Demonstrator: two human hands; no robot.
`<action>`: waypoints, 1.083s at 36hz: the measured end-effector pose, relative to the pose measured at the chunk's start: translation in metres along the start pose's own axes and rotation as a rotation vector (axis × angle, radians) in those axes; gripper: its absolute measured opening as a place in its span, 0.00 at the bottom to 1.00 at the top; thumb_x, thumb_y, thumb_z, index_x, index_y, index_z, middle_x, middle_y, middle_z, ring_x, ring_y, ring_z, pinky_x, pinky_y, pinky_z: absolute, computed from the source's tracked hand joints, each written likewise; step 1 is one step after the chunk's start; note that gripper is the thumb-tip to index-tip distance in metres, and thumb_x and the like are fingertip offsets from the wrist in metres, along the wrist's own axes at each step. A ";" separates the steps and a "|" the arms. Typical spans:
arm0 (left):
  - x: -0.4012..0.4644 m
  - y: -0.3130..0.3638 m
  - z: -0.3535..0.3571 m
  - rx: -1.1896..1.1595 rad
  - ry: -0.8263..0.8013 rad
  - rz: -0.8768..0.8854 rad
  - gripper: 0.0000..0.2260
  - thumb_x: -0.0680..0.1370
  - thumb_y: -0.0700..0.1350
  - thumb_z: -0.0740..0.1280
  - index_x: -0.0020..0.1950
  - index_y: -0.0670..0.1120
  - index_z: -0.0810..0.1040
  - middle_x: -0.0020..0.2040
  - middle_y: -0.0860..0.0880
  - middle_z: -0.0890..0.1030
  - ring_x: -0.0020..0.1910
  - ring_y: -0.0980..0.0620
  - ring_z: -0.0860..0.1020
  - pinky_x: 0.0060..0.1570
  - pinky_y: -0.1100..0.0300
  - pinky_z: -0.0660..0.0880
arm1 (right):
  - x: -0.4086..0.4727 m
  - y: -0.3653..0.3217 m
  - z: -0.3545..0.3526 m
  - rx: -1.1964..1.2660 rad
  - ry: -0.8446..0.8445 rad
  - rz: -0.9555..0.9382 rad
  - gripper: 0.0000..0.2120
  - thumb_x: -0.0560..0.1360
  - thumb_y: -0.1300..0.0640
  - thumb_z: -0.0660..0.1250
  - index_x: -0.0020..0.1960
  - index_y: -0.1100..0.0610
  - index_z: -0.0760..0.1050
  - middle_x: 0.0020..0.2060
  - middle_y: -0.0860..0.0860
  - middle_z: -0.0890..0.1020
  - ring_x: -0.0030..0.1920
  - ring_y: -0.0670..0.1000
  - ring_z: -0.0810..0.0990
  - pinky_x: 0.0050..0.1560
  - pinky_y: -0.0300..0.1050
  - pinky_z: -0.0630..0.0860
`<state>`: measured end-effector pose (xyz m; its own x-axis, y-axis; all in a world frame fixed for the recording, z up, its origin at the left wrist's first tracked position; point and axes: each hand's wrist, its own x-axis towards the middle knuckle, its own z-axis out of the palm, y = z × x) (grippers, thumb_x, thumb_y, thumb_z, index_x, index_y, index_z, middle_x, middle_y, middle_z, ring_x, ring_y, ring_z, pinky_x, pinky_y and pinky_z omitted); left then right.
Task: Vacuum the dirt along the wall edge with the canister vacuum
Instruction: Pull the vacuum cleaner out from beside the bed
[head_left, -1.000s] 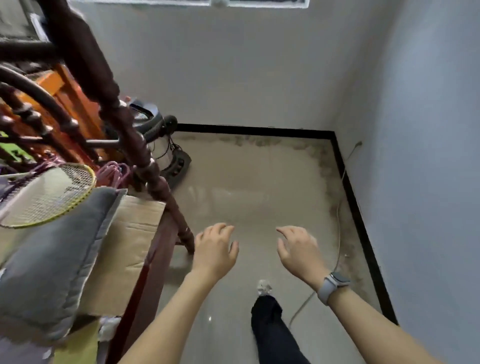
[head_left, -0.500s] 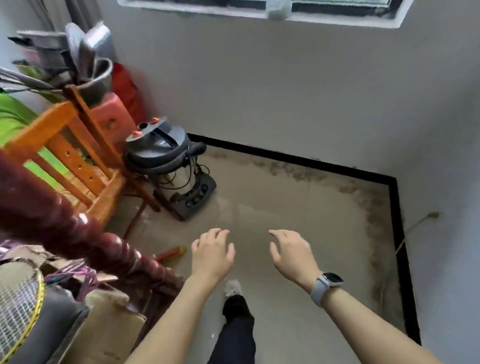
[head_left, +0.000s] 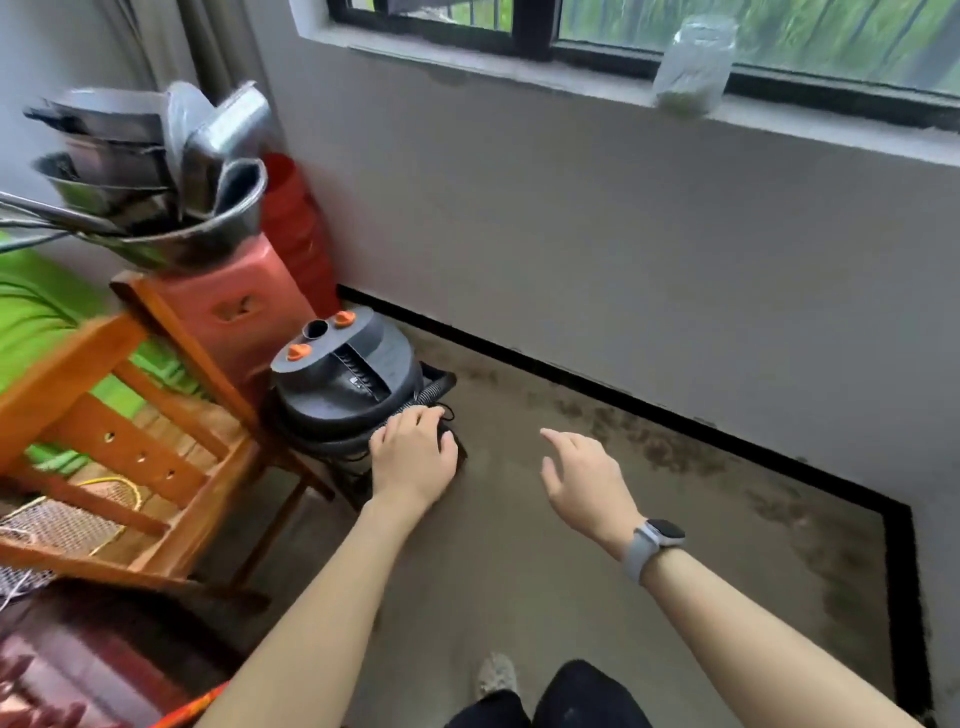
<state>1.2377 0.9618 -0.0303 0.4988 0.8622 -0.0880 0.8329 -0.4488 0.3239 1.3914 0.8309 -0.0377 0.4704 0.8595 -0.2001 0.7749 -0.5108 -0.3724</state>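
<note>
clearly the fetching step: the canister vacuum (head_left: 345, 387) stands on the floor (head_left: 519, 561) against the wall skirting, just beside a wooden chair (head_left: 130, 415) and a red stool (head_left: 234, 306). the left hand (head_left: 413, 457) reaches over the vacuum's coiled hose (head_left: 434, 391), fingers loosely curled, grip closed on nothing i can make out. the right hand (head_left: 584, 478) hovers beyond the vacuum, fingers spread, holding nothing. dirt (head_left: 649, 436) lines the skirting past the vacuum. next move, i judge: grasp the hose and pull it free.

The person has stepped up to the canister vacuum (head_left: 347, 387), left hand (head_left: 413, 457) now over its hose.
</note>
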 end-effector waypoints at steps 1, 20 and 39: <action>0.014 -0.004 -0.002 -0.002 0.004 -0.012 0.18 0.81 0.49 0.59 0.71 0.49 0.71 0.69 0.50 0.72 0.69 0.49 0.68 0.68 0.53 0.62 | 0.017 -0.003 -0.001 -0.005 -0.012 -0.011 0.22 0.82 0.54 0.55 0.75 0.54 0.63 0.70 0.50 0.71 0.71 0.53 0.66 0.68 0.47 0.64; 0.201 -0.157 0.059 -0.190 -0.095 -0.662 0.22 0.82 0.50 0.58 0.76 0.48 0.63 0.76 0.49 0.63 0.73 0.47 0.63 0.68 0.50 0.63 | 0.347 -0.108 0.084 -0.039 -0.347 -0.356 0.23 0.82 0.53 0.55 0.76 0.55 0.59 0.68 0.54 0.72 0.66 0.56 0.71 0.60 0.50 0.69; 0.306 -0.316 0.142 -0.205 -0.178 -0.521 0.28 0.83 0.54 0.53 0.80 0.54 0.45 0.80 0.48 0.40 0.78 0.44 0.41 0.72 0.41 0.55 | 0.419 -0.198 0.271 0.130 -0.376 -0.165 0.34 0.82 0.46 0.57 0.80 0.50 0.42 0.65 0.54 0.69 0.52 0.62 0.79 0.48 0.55 0.76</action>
<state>1.1611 1.3343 -0.2932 0.0831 0.8965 -0.4353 0.9247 0.0935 0.3691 1.3202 1.2979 -0.2937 0.1392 0.8894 -0.4353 0.7558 -0.3795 -0.5336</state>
